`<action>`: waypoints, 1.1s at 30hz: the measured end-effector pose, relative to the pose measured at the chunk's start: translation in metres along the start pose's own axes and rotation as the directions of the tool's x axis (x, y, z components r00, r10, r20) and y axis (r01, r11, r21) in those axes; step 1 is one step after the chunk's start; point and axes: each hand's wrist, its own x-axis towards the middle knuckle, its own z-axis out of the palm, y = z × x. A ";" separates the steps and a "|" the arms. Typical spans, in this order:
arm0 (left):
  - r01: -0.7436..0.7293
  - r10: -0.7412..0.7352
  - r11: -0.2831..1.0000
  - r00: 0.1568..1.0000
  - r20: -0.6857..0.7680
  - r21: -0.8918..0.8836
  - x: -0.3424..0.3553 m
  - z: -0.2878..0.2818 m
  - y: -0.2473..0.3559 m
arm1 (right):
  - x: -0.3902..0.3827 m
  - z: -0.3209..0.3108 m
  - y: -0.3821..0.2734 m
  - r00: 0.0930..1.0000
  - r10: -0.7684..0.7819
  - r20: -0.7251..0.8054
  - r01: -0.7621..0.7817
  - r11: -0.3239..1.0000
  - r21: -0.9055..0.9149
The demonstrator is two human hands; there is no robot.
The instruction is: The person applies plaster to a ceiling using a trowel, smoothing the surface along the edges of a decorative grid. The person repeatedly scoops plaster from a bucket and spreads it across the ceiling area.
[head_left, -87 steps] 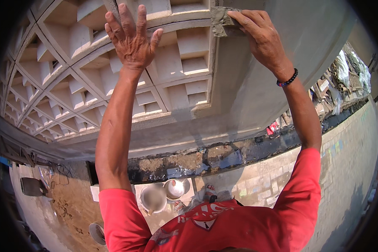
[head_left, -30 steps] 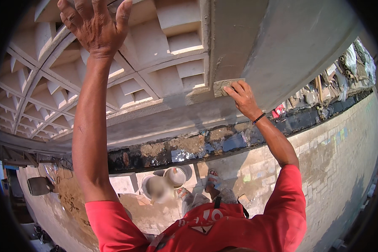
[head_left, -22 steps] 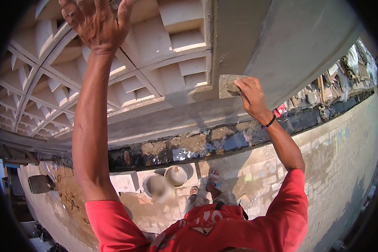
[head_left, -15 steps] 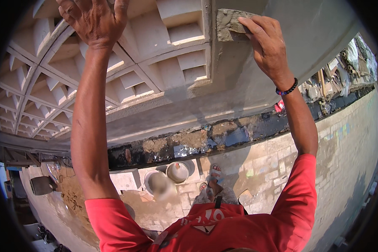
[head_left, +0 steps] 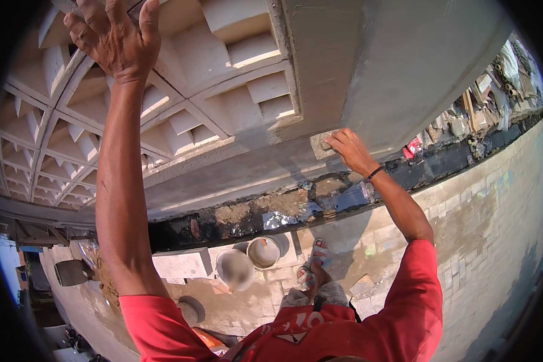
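Head view: flat, greyish rectangular plate [head_left: 320, 147] against the smooth grey wall [head_left: 419, 57], off the lower right corner of the pale concrete lattice panel [head_left: 190, 57]. Right hand [head_left: 352, 151] pinches it; left hand [head_left: 119, 48], spread wide, lies over the panel, contact unclear to me. I judge tilting could gouge the wall; a loose pinch could drop it into the dark, wet channel [head_left: 398, 176] below.

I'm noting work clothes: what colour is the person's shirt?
The shirt is red with white print on the front, seen best in the head view.
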 end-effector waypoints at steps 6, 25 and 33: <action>0.038 -0.022 0.959 0.998 0.058 -0.282 -0.026 -0.054 0.074 | -0.065 -0.013 -0.043 0.846 0.530 0.055 -0.357 0.488 0.796; 0.057 0.212 0.928 0.732 0.648 -0.367 -0.142 -0.050 0.277 | -0.191 -0.006 -0.053 0.614 0.767 0.189 -0.457 0.150 0.877; 0.096 0.192 0.926 0.714 0.673 -0.366 -0.141 -0.046 0.277 | -0.201 0.014 -0.055 0.642 0.734 0.220 -0.477 0.157 0.865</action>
